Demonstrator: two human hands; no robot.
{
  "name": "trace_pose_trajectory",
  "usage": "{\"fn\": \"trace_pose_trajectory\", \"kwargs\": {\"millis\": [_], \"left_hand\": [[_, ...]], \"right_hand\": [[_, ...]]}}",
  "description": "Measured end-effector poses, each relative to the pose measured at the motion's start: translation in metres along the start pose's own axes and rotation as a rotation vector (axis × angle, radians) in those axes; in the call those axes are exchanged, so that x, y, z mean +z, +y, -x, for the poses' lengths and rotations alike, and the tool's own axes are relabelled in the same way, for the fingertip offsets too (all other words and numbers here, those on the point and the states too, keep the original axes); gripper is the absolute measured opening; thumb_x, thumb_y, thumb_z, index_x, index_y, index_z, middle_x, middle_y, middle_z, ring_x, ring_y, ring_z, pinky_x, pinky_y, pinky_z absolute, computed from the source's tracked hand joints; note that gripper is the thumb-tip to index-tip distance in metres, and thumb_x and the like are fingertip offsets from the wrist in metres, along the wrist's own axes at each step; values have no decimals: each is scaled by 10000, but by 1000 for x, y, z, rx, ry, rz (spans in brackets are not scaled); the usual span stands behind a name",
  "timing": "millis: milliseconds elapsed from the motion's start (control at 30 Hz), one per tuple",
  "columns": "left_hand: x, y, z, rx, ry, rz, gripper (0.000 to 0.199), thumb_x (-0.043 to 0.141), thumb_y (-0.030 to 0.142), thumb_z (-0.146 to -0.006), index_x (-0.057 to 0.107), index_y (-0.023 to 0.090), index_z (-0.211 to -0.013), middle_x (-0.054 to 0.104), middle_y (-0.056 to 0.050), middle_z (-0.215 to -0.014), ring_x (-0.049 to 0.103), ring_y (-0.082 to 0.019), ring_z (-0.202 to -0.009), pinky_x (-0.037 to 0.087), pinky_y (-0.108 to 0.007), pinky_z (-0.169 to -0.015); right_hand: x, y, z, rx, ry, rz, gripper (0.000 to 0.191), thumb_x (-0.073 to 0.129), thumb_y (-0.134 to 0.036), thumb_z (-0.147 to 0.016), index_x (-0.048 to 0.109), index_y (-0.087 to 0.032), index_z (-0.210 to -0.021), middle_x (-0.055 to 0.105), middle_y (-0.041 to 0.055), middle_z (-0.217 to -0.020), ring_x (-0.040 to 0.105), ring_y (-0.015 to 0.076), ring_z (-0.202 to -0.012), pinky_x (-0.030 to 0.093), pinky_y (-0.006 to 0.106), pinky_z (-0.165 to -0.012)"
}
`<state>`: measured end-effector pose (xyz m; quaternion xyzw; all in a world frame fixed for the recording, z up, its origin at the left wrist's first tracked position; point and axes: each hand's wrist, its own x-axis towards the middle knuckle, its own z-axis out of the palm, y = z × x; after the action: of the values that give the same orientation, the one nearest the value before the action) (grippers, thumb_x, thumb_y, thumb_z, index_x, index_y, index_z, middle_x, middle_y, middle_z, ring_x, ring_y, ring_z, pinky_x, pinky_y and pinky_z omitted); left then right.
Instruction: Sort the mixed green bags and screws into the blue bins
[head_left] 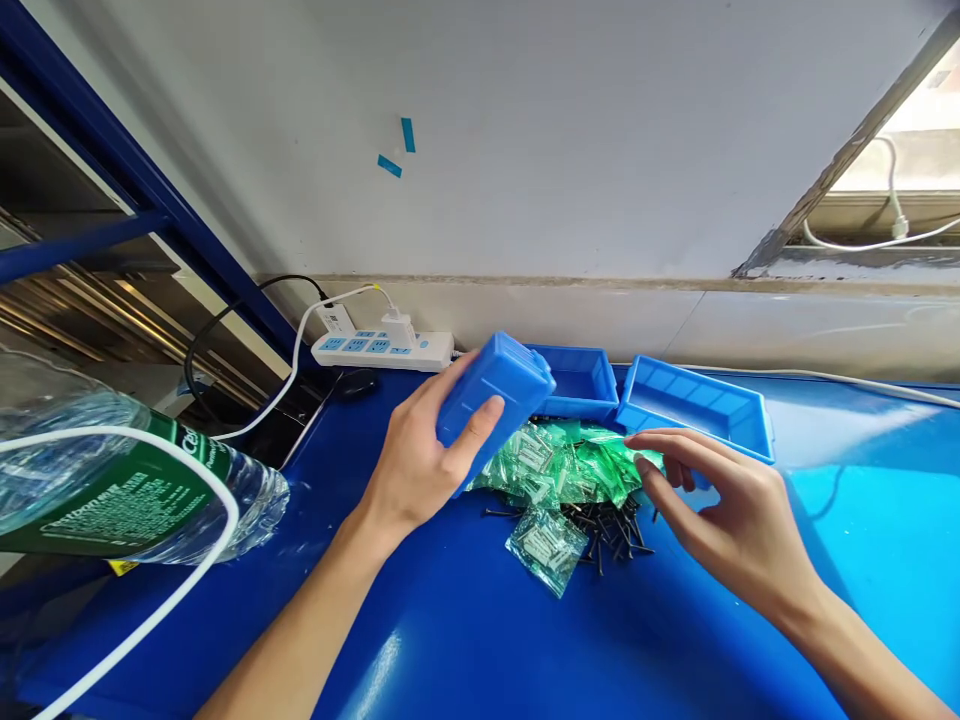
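My left hand (424, 445) grips a blue plastic bin (499, 385), which is tipped on its side above the left part of a pile. The pile holds small clear-green bags (574, 460) with pale pieces inside, and black screws (611, 530) lie loose at its front. One small bag (547, 548) rests at the front of the pile on the blue table. My right hand (720, 500) is at the pile's right side, thumb and fingers a little apart, with nothing visible between them. The inside of the held bin is hidden.
Two more blue bins, a left one (577, 400) and a right one (694, 430), stand behind the pile near the wall. A white power strip (431, 352) with plugs is at the back left. A large water bottle (142, 490) and a white cable (225, 510) are at the left.
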<state>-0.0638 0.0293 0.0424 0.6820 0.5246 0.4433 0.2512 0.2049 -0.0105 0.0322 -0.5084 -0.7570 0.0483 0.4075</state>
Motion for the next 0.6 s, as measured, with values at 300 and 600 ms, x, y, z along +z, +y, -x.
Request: {"fn": "trace_pose_trajectory", "kwargs": {"millis": [300,600], "left_hand": [[-5,-9,-4,-6,323,143,718,533,655,-994,348,308,-1595,491,-102,-1606,491,-298,-1456,416,-465,-1210],[-30,-29,-7,407,715,-148,553,579,413,-989,457,296,-1515,441,-102,-1564,396,-332,-1501,313,-534,-1268]], "right_hand": [[48,-54,-54,-151,-361,-262,430,716,-397,-951,664,-215,-1337,716,124,-1375,671,280,-1264,588,427,-982],[91,-53,-127,-399,-707,238,113,609,-101,-985,701,-165,-1002,799,98,-985,712,213,-820,396,306,-673]]}}
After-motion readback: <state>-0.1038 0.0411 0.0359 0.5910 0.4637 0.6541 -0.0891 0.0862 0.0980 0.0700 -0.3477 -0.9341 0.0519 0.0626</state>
